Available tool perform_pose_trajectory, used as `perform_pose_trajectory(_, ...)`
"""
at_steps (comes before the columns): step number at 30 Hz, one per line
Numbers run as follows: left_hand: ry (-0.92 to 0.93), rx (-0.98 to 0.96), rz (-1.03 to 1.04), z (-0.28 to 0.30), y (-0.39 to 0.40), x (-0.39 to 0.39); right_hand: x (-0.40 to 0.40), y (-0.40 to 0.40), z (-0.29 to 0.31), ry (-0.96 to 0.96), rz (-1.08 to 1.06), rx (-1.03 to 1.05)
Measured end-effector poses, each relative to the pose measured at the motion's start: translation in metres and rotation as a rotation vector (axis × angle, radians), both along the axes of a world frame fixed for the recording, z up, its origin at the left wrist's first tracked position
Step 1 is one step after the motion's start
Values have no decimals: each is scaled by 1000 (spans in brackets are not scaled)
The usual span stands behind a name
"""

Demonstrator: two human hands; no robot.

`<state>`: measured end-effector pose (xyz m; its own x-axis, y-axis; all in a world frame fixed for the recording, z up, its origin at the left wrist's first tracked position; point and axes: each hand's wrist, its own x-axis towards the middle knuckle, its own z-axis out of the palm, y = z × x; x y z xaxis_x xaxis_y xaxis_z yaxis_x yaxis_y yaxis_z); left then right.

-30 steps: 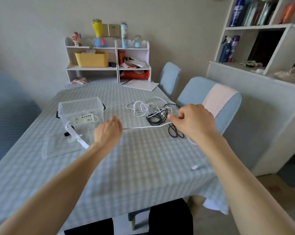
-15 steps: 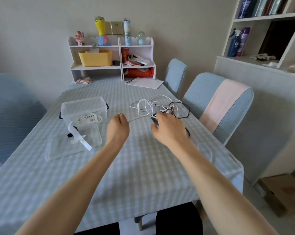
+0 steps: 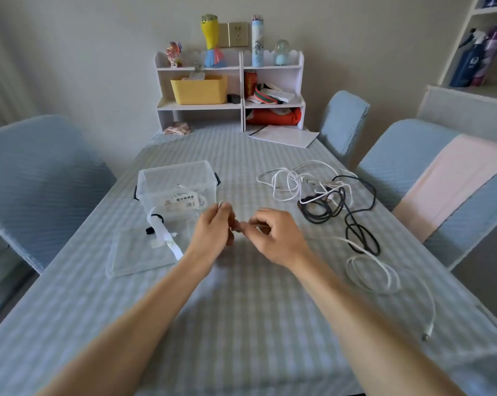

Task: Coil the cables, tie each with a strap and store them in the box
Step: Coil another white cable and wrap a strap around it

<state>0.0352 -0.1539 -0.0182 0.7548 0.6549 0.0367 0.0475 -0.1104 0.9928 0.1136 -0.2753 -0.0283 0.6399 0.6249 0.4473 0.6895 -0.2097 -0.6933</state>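
L hand (image 3: 213, 230) + R hand (image 3: 273, 235) both pinch white cable (image 3: 367, 261) | slack trails R of grip, toward near edge | R hand nearer

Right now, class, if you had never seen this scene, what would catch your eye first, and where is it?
First, the two hands meeting over the table's middle: the left hand and right hand each pinch a thin white cable that trails in loops to the right. Behind it lies a tangle of black and white cables. Left of the hands stands a clear plastic box, its lid flat beside it.
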Motion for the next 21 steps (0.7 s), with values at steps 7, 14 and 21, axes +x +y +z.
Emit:
perform_pose_trajectory(7,-55,-500,-145,18,20,-6,34,0,-4,70,6,-143)
perform_pose_trajectory(14,2,-613,-112,27,20,-17,47,-10,-6,36,20,-158)
perform_pose_trajectory(21,-16,-300,-43,13,17,-14,37,-3,-9,-36,15,-248)
